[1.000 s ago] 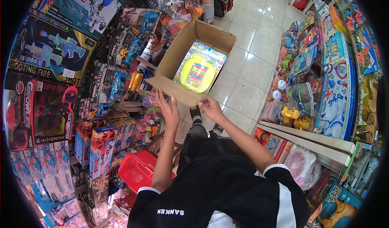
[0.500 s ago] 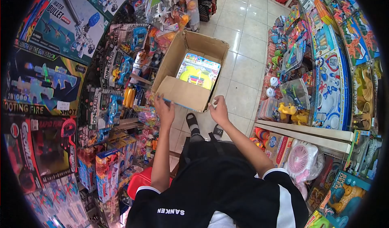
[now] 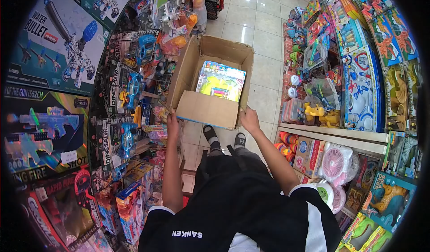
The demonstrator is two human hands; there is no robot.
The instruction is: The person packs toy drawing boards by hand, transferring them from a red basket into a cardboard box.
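A brown cardboard box (image 3: 208, 108) stands in front of my feet, its top open and one flap folded across the near side. Inside lie packaged toys (image 3: 220, 81), the uppermost with a yellow-green shape and a colourful printed header. My left hand (image 3: 173, 123) is closed at the box's near left corner, its fingertips partly hidden by the cardboard. At the near right corner, my right hand (image 3: 250, 120) is closed on the box edge, thumb side up.
Shelves of boxed toys, including a water bullet gun box (image 3: 58, 41), line the left side. On the right stand more toys, a white shelf board (image 3: 331, 135) and a pink fan (image 3: 337, 162). A tiled floor (image 3: 264, 73) runs between them.
Both hands have moved outward and closed at the box's near corners. My right hand was apart from the box before. The view has shifted slightly.
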